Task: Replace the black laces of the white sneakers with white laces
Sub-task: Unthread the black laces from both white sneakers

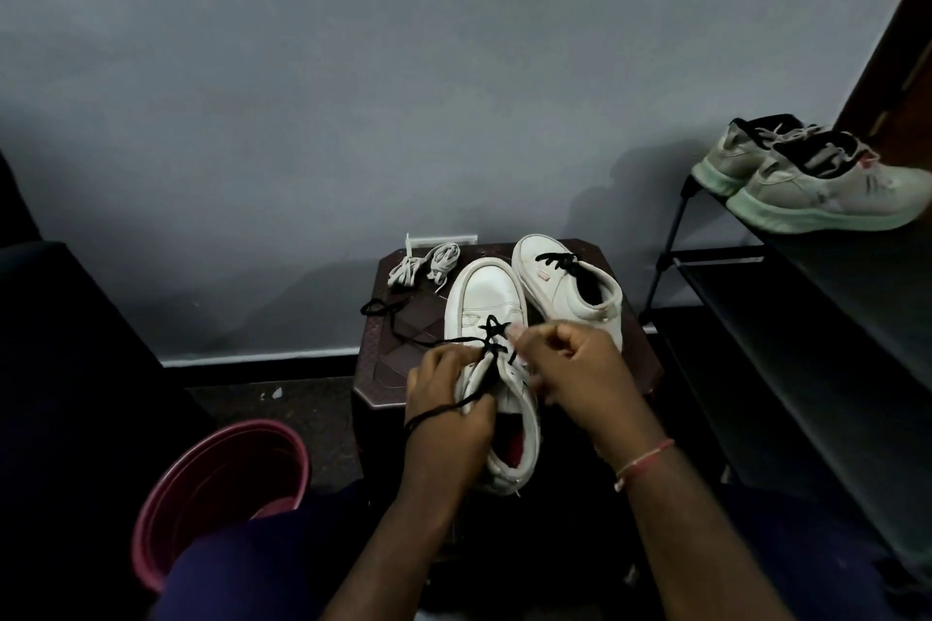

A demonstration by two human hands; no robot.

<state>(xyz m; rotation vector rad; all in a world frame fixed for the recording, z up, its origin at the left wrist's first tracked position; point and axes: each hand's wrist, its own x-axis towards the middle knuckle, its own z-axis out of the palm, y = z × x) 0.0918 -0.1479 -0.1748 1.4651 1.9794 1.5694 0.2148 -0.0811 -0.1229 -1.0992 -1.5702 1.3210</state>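
Pulling at the black lace (398,318) of the nearer white sneaker (491,298) on the small dark desk (388,378), the right hand (570,368) has its grip pinched on the lace at the eyelets. The left hand (449,414) is clamped round the shoe's side. A hard tug could, I'd judge, snag the lace in an eyelet or drag its trailing end into the white laces (403,270). I count two white sneakers, the farther sneaker (565,287) fully laced, two white-lace bundles, two grey shoes (817,187) on the rack (676,262) and one red bucket (217,479).
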